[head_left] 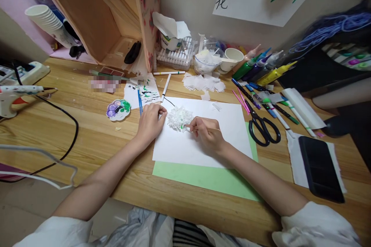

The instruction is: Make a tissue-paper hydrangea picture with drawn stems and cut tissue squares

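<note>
A white paper flower (pixel 179 118) with ruffled petals and green paint specks lies on a white sheet of paper (pixel 185 148). My right hand (pixel 207 131) is closed around a thin paintbrush (pixel 213 128), its tip touching the flower's lower right petals near a green dab. Resting at the sheet's left edge, my left hand (pixel 152 120) has loosely bent fingers, with a gap between thumb and forefinger and nothing held. Its thumb is close to the flower. Beneath the white sheet is a green sheet (pixel 203 179). A thin black line (pixel 169 101) runs above the flower.
Left of my hands are a flower-shaped palette (pixel 118 110), a paint-smeared paper (pixel 149 88) and blue brushes (pixel 140 98). Black scissors (pixel 263 127), several markers and a phone (pixel 320 168) lie at right. Paper scraps (pixel 203 83) and paint bottles (pixel 246 68) are behind; a glue gun (pixel 14 98) is far left.
</note>
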A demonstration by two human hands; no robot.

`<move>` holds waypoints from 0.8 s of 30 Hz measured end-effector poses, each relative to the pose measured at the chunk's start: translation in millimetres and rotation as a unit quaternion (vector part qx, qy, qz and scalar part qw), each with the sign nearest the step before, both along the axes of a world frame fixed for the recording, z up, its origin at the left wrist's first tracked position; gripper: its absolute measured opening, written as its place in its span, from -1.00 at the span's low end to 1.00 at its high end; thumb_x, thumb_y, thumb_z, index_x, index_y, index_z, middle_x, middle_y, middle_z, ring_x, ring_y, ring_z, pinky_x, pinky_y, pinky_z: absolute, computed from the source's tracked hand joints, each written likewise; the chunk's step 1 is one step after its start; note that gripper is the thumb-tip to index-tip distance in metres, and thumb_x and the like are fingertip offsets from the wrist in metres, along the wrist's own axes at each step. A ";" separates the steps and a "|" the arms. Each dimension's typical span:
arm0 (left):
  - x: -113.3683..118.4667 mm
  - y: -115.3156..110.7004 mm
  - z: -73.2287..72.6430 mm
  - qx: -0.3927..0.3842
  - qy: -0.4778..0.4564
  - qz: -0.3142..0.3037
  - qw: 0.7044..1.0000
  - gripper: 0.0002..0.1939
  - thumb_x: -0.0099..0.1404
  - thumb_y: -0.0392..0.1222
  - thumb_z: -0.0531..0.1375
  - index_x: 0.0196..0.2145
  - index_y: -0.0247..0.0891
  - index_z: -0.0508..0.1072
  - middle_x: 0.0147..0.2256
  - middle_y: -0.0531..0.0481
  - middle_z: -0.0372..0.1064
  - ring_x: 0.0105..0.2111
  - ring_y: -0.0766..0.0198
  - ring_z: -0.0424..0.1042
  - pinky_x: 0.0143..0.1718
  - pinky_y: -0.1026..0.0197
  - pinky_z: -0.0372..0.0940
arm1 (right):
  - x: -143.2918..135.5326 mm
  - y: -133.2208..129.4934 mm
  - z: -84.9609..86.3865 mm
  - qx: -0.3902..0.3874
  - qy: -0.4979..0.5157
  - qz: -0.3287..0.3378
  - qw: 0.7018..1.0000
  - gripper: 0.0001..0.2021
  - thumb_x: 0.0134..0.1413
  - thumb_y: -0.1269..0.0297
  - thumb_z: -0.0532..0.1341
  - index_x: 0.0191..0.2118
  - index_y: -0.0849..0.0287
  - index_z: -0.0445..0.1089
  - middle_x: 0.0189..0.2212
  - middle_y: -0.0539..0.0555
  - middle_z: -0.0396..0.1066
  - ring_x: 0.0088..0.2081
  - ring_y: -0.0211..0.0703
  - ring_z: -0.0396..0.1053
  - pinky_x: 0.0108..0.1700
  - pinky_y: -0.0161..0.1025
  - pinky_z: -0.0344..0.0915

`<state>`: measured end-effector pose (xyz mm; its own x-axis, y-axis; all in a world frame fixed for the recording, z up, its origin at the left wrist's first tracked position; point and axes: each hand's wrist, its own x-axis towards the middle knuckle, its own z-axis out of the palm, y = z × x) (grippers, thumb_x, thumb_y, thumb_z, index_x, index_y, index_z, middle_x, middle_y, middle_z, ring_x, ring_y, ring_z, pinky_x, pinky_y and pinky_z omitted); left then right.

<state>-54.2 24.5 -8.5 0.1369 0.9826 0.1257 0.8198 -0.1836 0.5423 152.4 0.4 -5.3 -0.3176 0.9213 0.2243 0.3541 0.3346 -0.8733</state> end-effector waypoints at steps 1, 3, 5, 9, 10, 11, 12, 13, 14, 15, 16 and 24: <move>-0.1 0.1 -0.2 0.000 0.000 -0.001 1.000 -0.92 0.25 -0.23 0.07 -0.34 -0.20 0.35 -0.33 -0.02 0.34 -0.23 0.14 0.26 -0.16 0.11 0.16 | -0.3 1.0 -0.3 -0.010 0.009 -0.003 1.000 -0.50 0.28 0.05 -0.16 -0.55 0.13 0.31 -0.74 -0.05 0.19 -0.63 -0.27 0.23 -0.42 -0.27 0.23; -0.3 0.3 -0.6 0.001 0.001 0.000 1.000 -0.93 0.25 -0.23 0.07 -0.34 -0.20 0.35 -0.33 -0.02 0.34 -0.23 0.14 0.26 -0.16 0.11 0.16 | -1.2 3.5 -0.5 -0.033 0.029 -0.008 0.999 -0.50 0.26 0.02 -0.14 -0.56 0.13 0.30 -0.75 -0.06 0.20 -0.66 -0.29 0.22 -0.43 -0.26 0.24; -0.5 0.6 -1.2 0.002 0.002 0.000 1.000 -0.93 0.25 -0.23 0.07 -0.35 -0.20 0.35 -0.34 -0.02 0.34 -0.23 0.14 0.26 -0.16 0.11 0.16 | -3.0 6.5 0.6 -0.058 0.046 -0.016 0.997 -0.50 0.25 -0.01 -0.12 -0.57 0.13 0.30 -0.76 -0.06 0.20 -0.68 -0.29 0.22 -0.45 -0.27 0.24; -0.5 1.3 -2.1 0.002 0.001 0.002 1.000 -0.92 0.25 -0.24 0.07 -0.35 -0.19 0.35 -0.34 -0.02 0.34 -0.23 0.13 0.25 -0.16 0.11 0.15 | -10.6 13.7 8.4 -0.107 0.057 -0.047 0.992 -0.48 0.20 -0.06 -0.08 -0.62 0.15 0.28 -0.80 -0.07 0.19 -0.71 -0.30 0.22 -0.54 -0.29 0.20; -0.5 1.3 -2.2 0.001 0.001 0.002 1.000 -0.92 0.25 -0.24 0.07 -0.35 -0.19 0.35 -0.34 -0.02 0.33 -0.23 0.13 0.25 -0.16 0.11 0.15 | -13.3 15.8 11.3 -0.114 0.055 -0.054 0.990 -0.47 0.19 -0.08 -0.07 -0.64 0.15 0.27 -0.81 -0.07 0.19 -0.71 -0.29 0.23 -0.55 -0.29 0.19; -0.4 1.4 -2.2 0.001 0.001 0.002 1.000 -0.92 0.25 -0.24 0.07 -0.36 -0.19 0.35 -0.35 -0.02 0.33 -0.23 0.13 0.25 -0.16 0.11 0.15 | -16.3 18.1 14.2 -0.119 0.049 -0.058 0.990 -0.47 0.19 -0.08 -0.07 -0.65 0.15 0.26 -0.83 -0.07 0.18 -0.72 -0.29 0.23 -0.55 -0.30 0.19; -0.4 1.4 -2.2 0.000 0.002 0.002 1.000 -0.92 0.25 -0.24 0.07 -0.36 -0.19 0.35 -0.35 -0.02 0.34 -0.22 0.13 0.25 -0.16 0.10 0.15 | -19.4 20.7 17.1 -0.122 0.040 -0.062 0.990 -0.46 0.18 -0.09 -0.07 -0.66 0.15 0.26 -0.85 -0.07 0.17 -0.72 -0.29 0.24 -0.53 -0.30 0.20; -0.4 1.4 -2.1 0.000 0.002 0.002 1.000 -0.92 0.25 -0.23 0.07 -0.36 -0.19 0.35 -0.35 -0.02 0.34 -0.22 0.13 0.25 -0.17 0.10 0.15 | -22.4 23.4 19.8 -0.122 0.029 -0.065 0.990 -0.44 0.19 -0.09 -0.08 -0.68 0.15 0.25 -0.86 -0.07 0.17 -0.72 -0.29 0.24 -0.51 -0.30 0.22; -0.4 1.4 -2.1 -0.001 0.003 0.003 1.000 -0.92 0.25 -0.23 0.07 -0.36 -0.19 0.35 -0.34 -0.02 0.34 -0.23 0.13 0.25 -0.17 0.10 0.15 | -25.3 26.2 22.1 -0.121 0.017 -0.069 0.990 -0.43 0.19 -0.09 -0.09 -0.69 0.15 0.25 -0.87 -0.07 0.16 -0.72 -0.29 0.25 -0.48 -0.31 0.24; -0.4 1.4 -2.1 -0.002 0.003 0.003 1.000 -0.92 0.25 -0.23 0.07 -0.36 -0.19 0.35 -0.34 -0.02 0.34 -0.23 0.13 0.25 -0.17 0.10 0.15 | -27.6 29.0 24.2 -0.121 0.006 -0.073 0.990 -0.42 0.20 -0.09 -0.09 -0.70 0.15 0.24 -0.88 -0.07 0.16 -0.72 -0.30 0.26 -0.46 -0.31 0.24; -0.4 1.4 -2.1 -0.002 0.004 0.002 1.000 -0.93 0.25 -0.23 0.07 -0.36 -0.19 0.35 -0.34 -0.02 0.34 -0.23 0.13 0.25 -0.16 0.11 0.15 | -29.3 31.4 26.0 -0.122 -0.003 -0.075 0.990 -0.41 0.20 -0.09 -0.10 -0.71 0.16 0.24 -0.89 -0.06 0.17 -0.71 -0.30 0.26 -0.45 -0.31 0.25; -0.2 0.7 -0.6 -0.003 0.008 0.002 1.000 -0.91 0.26 -0.23 0.06 -0.35 -0.20 0.35 -0.34 -0.02 0.34 -0.23 0.14 0.25 -0.17 0.13 0.14 | -8.6 14.9 31.2 -0.047 0.033 -0.030 0.998 -0.46 0.27 0.05 -0.12 -0.67 0.15 0.23 -0.81 -0.07 0.17 -0.69 -0.33 0.21 -0.45 -0.32 0.25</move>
<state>-54.4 25.2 -9.1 0.1350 0.9839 0.1172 0.8286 -0.1770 0.5311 143.8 15.3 25.9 -0.2490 0.9560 0.1552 0.3107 0.2306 -0.9221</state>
